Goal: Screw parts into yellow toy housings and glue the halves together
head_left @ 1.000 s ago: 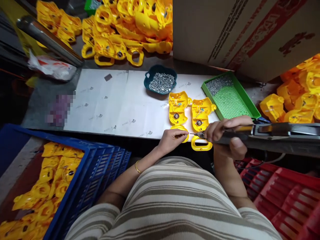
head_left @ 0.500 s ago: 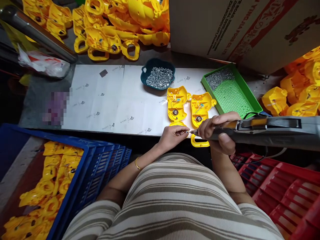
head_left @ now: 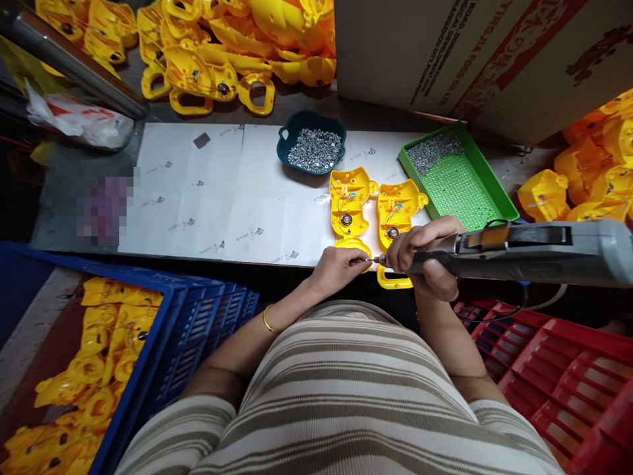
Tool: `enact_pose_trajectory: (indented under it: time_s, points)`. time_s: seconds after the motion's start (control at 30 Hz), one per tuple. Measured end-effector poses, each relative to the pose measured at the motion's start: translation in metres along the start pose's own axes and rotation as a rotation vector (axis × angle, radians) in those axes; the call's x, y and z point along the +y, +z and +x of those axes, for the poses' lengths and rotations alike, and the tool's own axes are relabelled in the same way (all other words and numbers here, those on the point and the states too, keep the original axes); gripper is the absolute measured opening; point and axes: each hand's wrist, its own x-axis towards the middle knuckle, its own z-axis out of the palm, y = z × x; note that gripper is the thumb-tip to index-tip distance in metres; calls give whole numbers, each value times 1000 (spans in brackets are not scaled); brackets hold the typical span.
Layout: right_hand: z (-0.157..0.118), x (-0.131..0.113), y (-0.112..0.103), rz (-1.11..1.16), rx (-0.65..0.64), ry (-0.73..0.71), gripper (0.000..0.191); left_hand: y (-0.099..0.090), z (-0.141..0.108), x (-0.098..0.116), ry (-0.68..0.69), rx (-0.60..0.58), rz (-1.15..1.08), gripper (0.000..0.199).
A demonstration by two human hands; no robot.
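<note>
My right hand (head_left: 430, 254) is wrapped round a grey electric screwdriver (head_left: 534, 254), held almost level with its bit pointing left. My left hand (head_left: 341, 269) pinches something small at the tip of the bit; it is too small to make out. Just beyond the hands, two yellow plastic shells lie open side up on the white board, the left shell (head_left: 341, 201) and the right shell (head_left: 398, 204), each with wires and a round metal part inside. The handle loop (head_left: 395, 278) of the right one reaches the table's front edge.
A dark teal bowl (head_left: 285, 155) of small metal pieces and a green tray (head_left: 487, 181) with more stand behind. Yellow shells (head_left: 198, 72) are piled at the back left, beside a cardboard box (head_left: 395, 59). A blue crate (head_left: 173, 316) and red crates (head_left: 558, 369) flank me.
The screwdriver and my right hand have shifted slightly left and up. My left hand stays at the bit's tip, its fingers a little more closed. The view has moved slightly.
</note>
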Motion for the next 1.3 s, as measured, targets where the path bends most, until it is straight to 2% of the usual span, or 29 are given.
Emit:
enact_pose_trajectory:
  time_s: [0.23, 0.43, 0.5, 0.63, 0.7, 0.77, 0.9, 1.13, 1.3]
  points:
    - [2, 1, 2, -2, -39, 34, 20, -10, 3, 7, 77, -99, 142, 16]
    - [4, -3, 1, -31, -45, 68, 22, -8, 3, 3, 109, -77, 173, 15]
    - [6, -4, -2, -19, -48, 43, 22, -10, 1, 0, 131, 32, 195, 32]
    - [14, 4, -9, -43, -26, -86, 21, -16, -6, -15, 146, 425, 397, 49]
    - [22, 12, -11, -82, -4, -140, 19, -15, -8, -24, 86, 490, 476, 66]
    - [30, 20, -12, -112, 3, -173, 19, -10, -8, -31, 12, 423, 507, 81]
    - [40, 36, -12, -149, -1, -164, 24, 2, -6, -34, -78, 282, 495, 86]
    - [41, 61, -21, -128, -43, -128, 23, 9, -9, -30, -80, 244, 554, 90]
    - [40, 70, -24, -120, -44, -83, 25, 11, -10, -28, -82, 233, 565, 93]
